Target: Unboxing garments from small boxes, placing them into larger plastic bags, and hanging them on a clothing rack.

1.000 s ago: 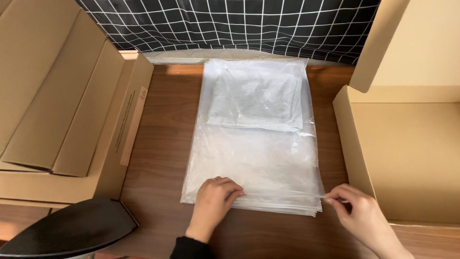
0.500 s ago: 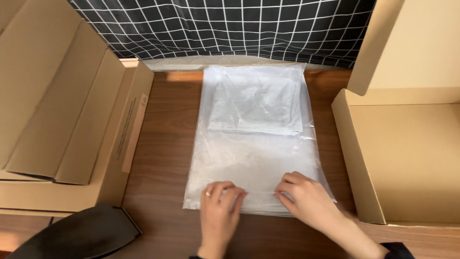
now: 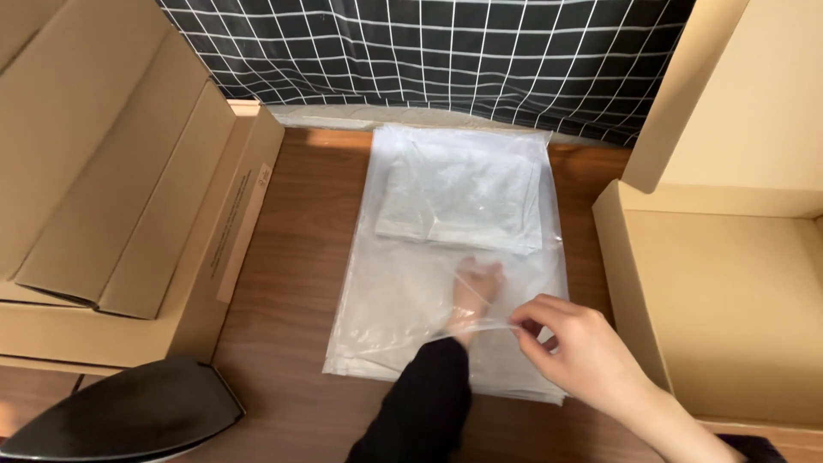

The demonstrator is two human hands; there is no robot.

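Our left hand (image 3: 477, 287) is already inside the clear plastic bag (image 3: 403, 296), grip hidden, can't tell; right hand (image 3: 573, 343) pinches its mouth open. Folded grey-white cloth (image 3: 463, 195) sits untouched beyond.

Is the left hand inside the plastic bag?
Yes: the left hand shows through the clear film of the top plastic bag, whose open edge the right hand pinches up.

Brown open cardboard boxes (image 3: 129, 206) left and right (image 3: 729, 291); clear plastic bags (image 3: 386, 300) stacked between on the table
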